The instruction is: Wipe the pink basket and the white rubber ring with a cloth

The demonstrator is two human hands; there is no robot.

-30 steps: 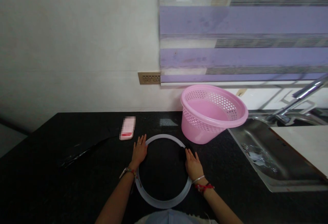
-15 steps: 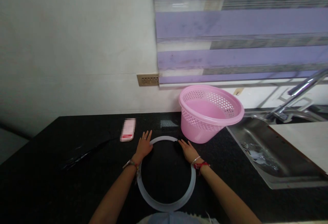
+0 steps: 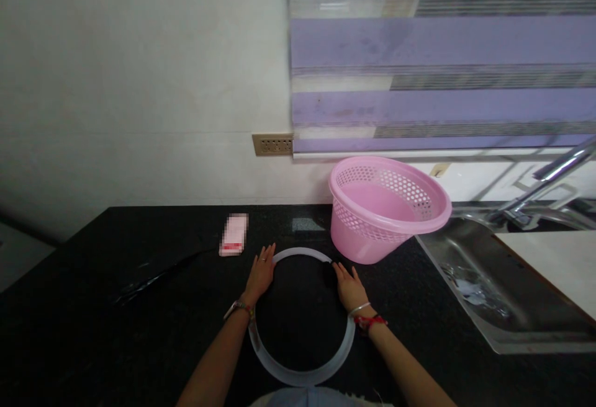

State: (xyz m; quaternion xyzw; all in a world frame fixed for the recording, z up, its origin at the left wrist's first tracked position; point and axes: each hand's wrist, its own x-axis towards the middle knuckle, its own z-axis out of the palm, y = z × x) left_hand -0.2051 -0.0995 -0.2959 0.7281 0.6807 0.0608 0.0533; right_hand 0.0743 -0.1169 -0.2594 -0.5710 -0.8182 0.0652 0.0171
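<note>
A whitish, translucent ring (image 3: 321, 375) surrounds a black area on the dark counter in front of me. Whether that black is a lining or the counter showing through, I cannot tell. My left hand (image 3: 261, 275) lies along the ring's left side, fingers stretched out. On the opposite side, my right hand (image 3: 350, 289) rests against the ring with its fingers extended and slightly apart. A small dark patch (image 3: 328, 268), perhaps a fold of black plastic, is by the right fingertips. The undersides of both hands are hidden.
A pink plastic basket (image 3: 363, 247) with a perforated upper wall stands behind my right hand. Farther right are a steel sink (image 3: 484, 270), a faucet (image 3: 549, 177) and a pale board (image 3: 554, 258). A blurred pink flat item (image 3: 234, 233) and shiny black plastic (image 3: 149, 283) lie left.
My right hand has shifted outward and slightly nearer to me along the ring. My left hand has turned a little, its fingers closer together. The ring has barely moved.
</note>
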